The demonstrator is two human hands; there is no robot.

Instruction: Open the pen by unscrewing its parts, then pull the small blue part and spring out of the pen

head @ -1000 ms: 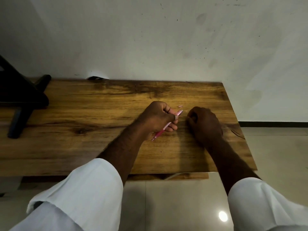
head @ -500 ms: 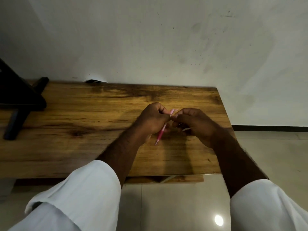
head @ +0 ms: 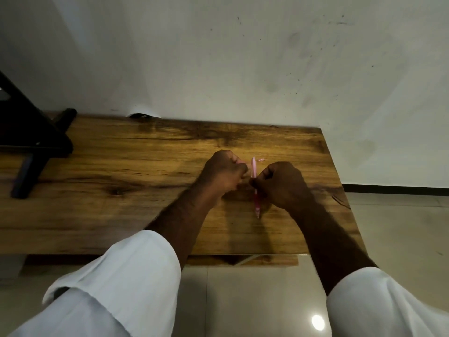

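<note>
A pink and red pen [head: 254,169] stands nearly upright over the wooden table [head: 121,190], tip pointing down toward the near edge. My right hand [head: 283,184] pinches it at the middle with curled fingers. My left hand [head: 223,175] is curled in a fist just left of the pen's upper part; its fingertips are close to the pen, and I see nothing in its grip. A small pink piece [head: 260,160] lies on the table just beyond the pen's top end.
A black stand [head: 29,142] with angled legs sits on the table's far left. A white wall runs right behind the table. The table's right edge is close to my right hand, with tiled floor [head: 401,227] beyond it and below.
The pen went from my left hand's grip to my right hand's pinch. It swung from slanted to nearly upright. My left hand drew slightly away from it.
</note>
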